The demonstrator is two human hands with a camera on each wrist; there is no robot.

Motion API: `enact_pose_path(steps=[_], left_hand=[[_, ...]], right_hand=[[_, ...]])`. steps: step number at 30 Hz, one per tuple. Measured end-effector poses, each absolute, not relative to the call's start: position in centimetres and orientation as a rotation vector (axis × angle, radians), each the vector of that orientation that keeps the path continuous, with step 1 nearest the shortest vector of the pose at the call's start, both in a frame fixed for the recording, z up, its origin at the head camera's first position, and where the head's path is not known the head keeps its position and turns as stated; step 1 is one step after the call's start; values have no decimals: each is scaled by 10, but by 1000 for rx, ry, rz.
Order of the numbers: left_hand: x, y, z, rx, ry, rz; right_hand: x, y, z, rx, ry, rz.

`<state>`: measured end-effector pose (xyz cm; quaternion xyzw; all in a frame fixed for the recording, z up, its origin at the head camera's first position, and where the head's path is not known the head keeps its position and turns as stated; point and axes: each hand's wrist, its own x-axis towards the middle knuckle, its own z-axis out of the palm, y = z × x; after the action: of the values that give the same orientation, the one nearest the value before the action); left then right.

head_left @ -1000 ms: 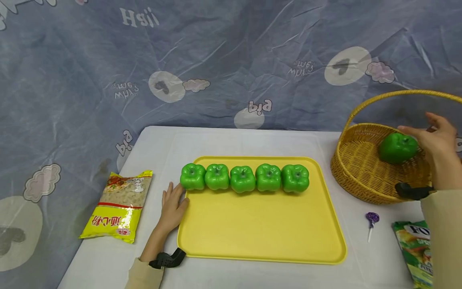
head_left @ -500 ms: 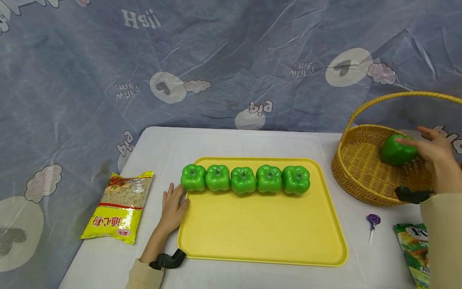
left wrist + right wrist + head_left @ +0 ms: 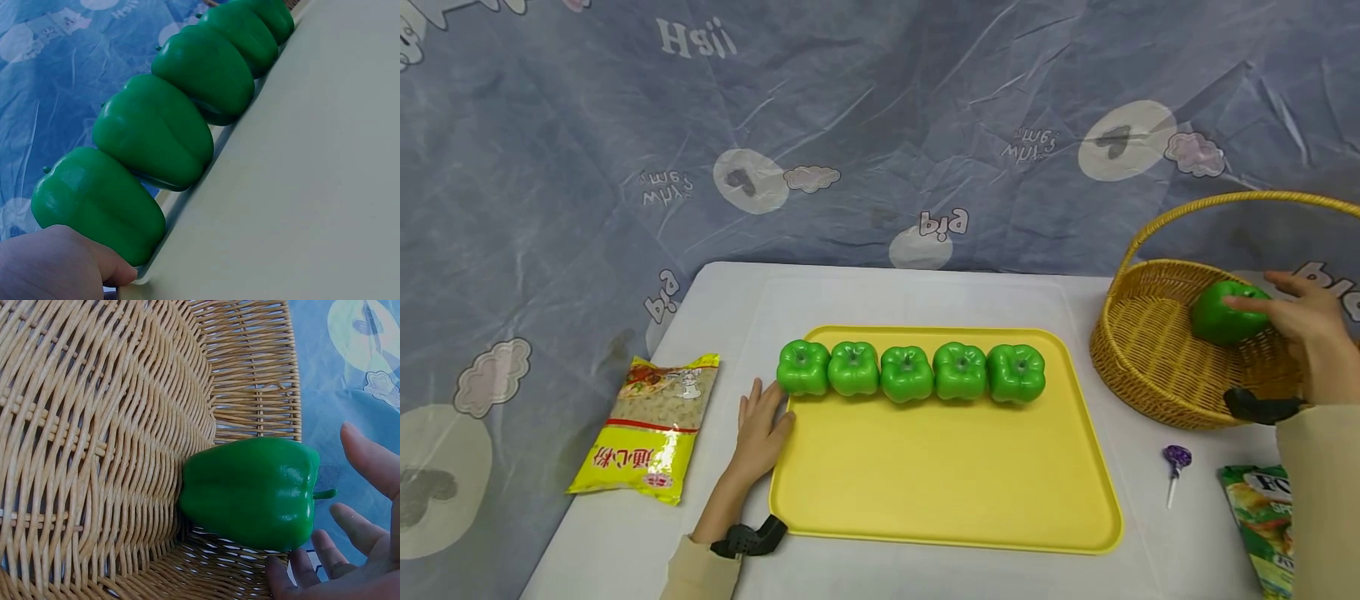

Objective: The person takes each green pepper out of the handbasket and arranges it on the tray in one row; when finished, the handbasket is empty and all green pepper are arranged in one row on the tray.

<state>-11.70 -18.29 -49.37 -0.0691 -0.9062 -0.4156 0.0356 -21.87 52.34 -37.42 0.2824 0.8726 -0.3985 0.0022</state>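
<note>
A green bell pepper (image 3: 1217,317) stands inside the wicker basket (image 3: 1112,379) at the right, stem upward, against the basket's side. Close over it is my right hand (image 3: 359,556); thumb and fingers are spread apart around the stem end, and the right wrist view shows a gap between most of them and the pepper. My left hand (image 3: 757,437) lies at the left rim of the yellow tray (image 3: 940,475), fingers extended, close beside the leftmost green pepper (image 3: 802,368) of a row. That row of several peppers (image 3: 153,134) runs along the tray's far side.
A pasta bag (image 3: 647,429) lies left of the tray. To its right are a purple lollipop (image 3: 1177,456) and a green packet (image 3: 1262,525) partly covered by the right sleeve. The basket's tall handle (image 3: 1225,198) arches behind the right hand.
My right hand has come down a little, its thumb now lower in front of the basket pepper. The left hand and the row of peppers stay where they were.
</note>
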Motion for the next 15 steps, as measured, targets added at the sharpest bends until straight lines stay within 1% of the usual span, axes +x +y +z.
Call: enact_pose_path(steps=[5,10,13,15], left_hand=[[-117,-183,-494,-212,-2786,-1273],[-117,-183,-494,-213,-2782,-1280],[-117,-183,-494,-211,-2782,-1278],[-118,-183,-494,-214,-2783,-1276]], right_hand=[[-216,519,-371,808,2744,-1244],[-221,527,-377,732,2759,-1187],[-229,542,-391,713,2774,-1150],[-239,563,-409,686,2793,-1140]])
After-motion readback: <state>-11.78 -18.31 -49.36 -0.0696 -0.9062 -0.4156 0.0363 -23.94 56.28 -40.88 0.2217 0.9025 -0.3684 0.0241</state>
